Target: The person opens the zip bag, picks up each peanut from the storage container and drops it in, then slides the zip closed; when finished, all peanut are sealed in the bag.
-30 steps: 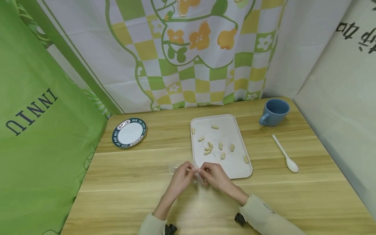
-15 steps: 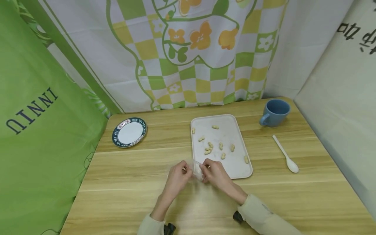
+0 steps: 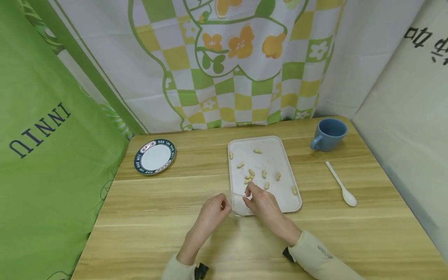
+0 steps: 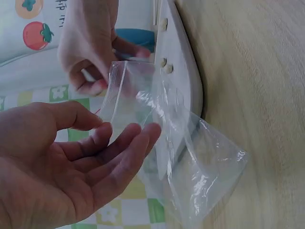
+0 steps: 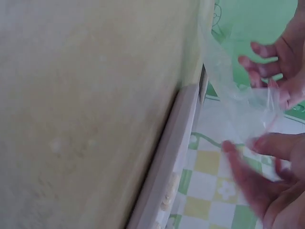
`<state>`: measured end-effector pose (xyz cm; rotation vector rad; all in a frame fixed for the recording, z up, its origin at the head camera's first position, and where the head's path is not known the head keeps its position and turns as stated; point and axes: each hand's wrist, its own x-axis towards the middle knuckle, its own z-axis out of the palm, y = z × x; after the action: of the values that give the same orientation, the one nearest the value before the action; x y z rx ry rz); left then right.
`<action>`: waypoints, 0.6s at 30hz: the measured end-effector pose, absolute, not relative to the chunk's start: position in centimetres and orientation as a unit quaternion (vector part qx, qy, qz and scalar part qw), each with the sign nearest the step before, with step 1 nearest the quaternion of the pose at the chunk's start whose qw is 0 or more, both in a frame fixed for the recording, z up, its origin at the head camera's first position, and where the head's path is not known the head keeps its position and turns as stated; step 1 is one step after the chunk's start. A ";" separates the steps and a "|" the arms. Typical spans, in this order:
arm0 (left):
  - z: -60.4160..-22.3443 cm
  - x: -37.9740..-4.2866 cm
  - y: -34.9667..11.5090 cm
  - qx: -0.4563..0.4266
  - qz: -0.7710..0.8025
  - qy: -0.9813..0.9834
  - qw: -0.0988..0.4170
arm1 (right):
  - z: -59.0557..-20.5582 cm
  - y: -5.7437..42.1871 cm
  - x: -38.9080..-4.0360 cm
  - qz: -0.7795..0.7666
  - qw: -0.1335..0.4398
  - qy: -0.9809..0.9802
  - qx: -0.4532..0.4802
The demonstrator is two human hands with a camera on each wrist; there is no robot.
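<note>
Between the two hands is a thin clear zip-lock bag (image 4: 176, 119), its mouth stretched across and its body hanging near the tray's corner. The left hand (image 3: 213, 212) pinches one end of the bag's zip edge between thumb and index finger; its other fingers are loosely bent. At the other end of that edge, the right hand (image 3: 266, 208) has its fingertips on the bag, other fingers apart and blurred in the right wrist view. Beneath lies a white tray (image 3: 287, 200) with several unshelled peanuts (image 3: 264, 174) scattered on it.
A plate with a dark patterned rim (image 3: 155, 157) sits at the back left. At the right are a blue mug (image 3: 328, 135) and a white spoon (image 3: 341, 182). Patterned cloth hangs behind the wooden table (image 3: 157, 217), with fabric panels on both sides.
The hands began close together at the bag's zip edge. They have moved apart, the right hand shifting right over the tray, and the bag's mouth is spread wider. Peanuts stay put.
</note>
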<state>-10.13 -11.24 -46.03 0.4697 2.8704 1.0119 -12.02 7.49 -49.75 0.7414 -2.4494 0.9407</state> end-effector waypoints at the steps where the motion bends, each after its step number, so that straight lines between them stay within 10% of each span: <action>1: -46.0 -10.0 -11.0 0.153 0.326 0.933 0.024 | -49.8 7.4 -12.0 0.340 0.214 -0.871 0.284; 8: -46.3 -9.4 -10.2 0.147 0.344 0.927 -0.017 | -50.0 6.9 -11.6 0.334 0.221 -0.855 0.329; 18: -47.9 -10.2 -10.8 0.266 0.354 0.891 -0.095 | -49.9 7.0 -12.2 0.507 0.045 -0.815 0.277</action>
<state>-10.25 -10.83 -47.89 0.8919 2.9836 1.1850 -12.20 7.03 -49.88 0.8467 -2.4893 1.5470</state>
